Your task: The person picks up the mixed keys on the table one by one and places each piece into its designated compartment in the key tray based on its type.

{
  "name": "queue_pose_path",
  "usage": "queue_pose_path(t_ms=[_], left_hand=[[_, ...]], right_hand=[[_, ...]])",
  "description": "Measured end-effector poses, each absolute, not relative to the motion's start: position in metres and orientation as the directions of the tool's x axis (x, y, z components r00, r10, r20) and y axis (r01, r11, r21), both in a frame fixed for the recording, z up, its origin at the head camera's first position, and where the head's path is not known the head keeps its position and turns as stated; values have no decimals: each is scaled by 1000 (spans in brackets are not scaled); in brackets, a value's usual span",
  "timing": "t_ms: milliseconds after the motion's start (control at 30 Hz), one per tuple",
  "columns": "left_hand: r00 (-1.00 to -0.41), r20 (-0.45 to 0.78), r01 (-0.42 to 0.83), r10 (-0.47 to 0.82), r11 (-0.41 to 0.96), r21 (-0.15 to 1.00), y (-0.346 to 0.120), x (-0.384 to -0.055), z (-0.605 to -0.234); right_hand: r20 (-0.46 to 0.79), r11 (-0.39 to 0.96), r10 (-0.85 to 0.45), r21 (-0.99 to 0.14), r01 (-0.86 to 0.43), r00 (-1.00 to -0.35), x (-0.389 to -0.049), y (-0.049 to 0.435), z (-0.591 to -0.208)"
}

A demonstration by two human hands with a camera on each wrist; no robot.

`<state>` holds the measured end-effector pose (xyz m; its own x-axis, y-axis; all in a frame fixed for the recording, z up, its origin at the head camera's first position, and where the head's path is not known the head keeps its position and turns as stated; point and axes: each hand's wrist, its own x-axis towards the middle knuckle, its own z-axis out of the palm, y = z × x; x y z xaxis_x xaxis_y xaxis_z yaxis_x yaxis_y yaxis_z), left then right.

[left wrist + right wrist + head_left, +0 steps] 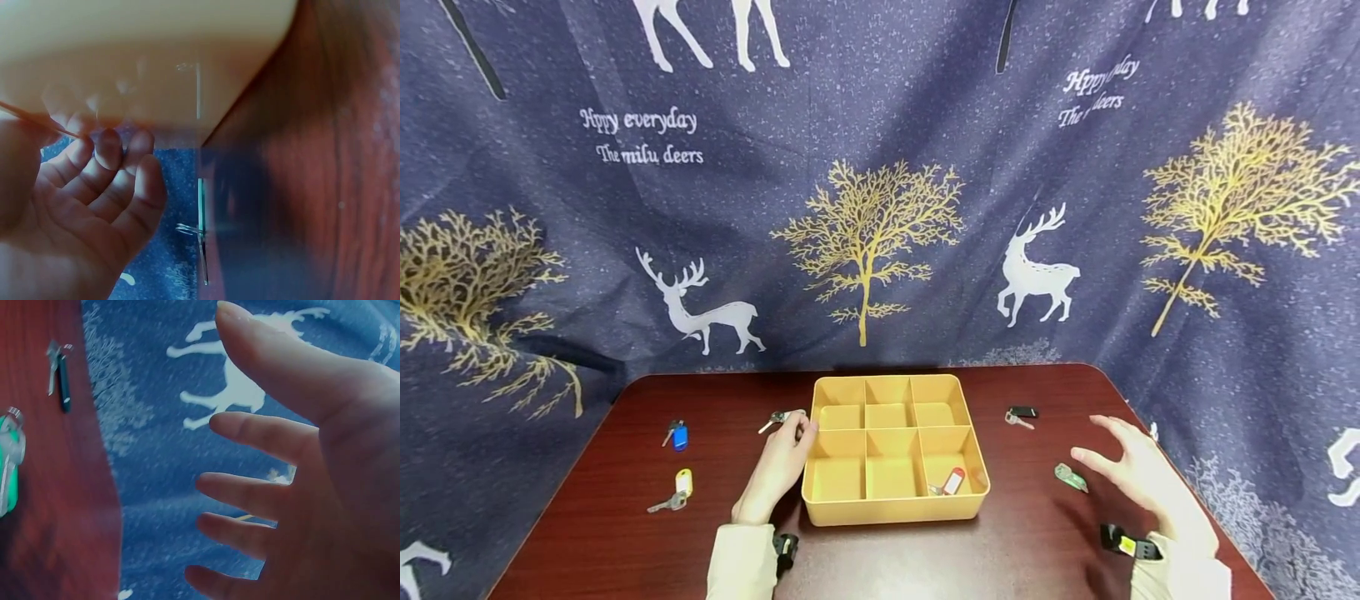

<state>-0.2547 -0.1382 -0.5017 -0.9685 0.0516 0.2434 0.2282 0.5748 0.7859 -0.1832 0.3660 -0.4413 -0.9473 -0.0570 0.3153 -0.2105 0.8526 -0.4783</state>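
A yellow six-compartment box [891,510] stands mid-table. My left hand [784,454] holds its left wall at the rim, with curled fingers [145,181] against the wall in the left wrist view. Just beyond that hand lies a key with a pale tag [782,417], partly hidden. A key with a red tag [953,481] lies in the front right compartment. Over the table's right side, my right hand [1138,471] hovers with fingers spread and nothing in it. Left of it lies a key with a green tag [1071,477], also visible in the right wrist view [9,469].
A key with a black tag [1021,413] lies right of the box. On the left are a key with a blue tag [680,437] and one with a yellow tag [683,482]. A patterned blue cloth [880,125] hangs behind the brown table [602,533].
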Motion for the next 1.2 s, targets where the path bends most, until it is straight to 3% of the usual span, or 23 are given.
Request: queue_pose_path(t_ms=[300, 1200], left_hand=[[-965, 259, 237, 47, 584, 776, -138, -256, -504], [-964, 262, 243, 51, 571, 784, -138, -255, -506]], right_hand=[[130, 865, -9, -496, -73, -992, -184, 381, -460], [-24, 828, -24, -560, -6, -999, -203, 375, -498]])
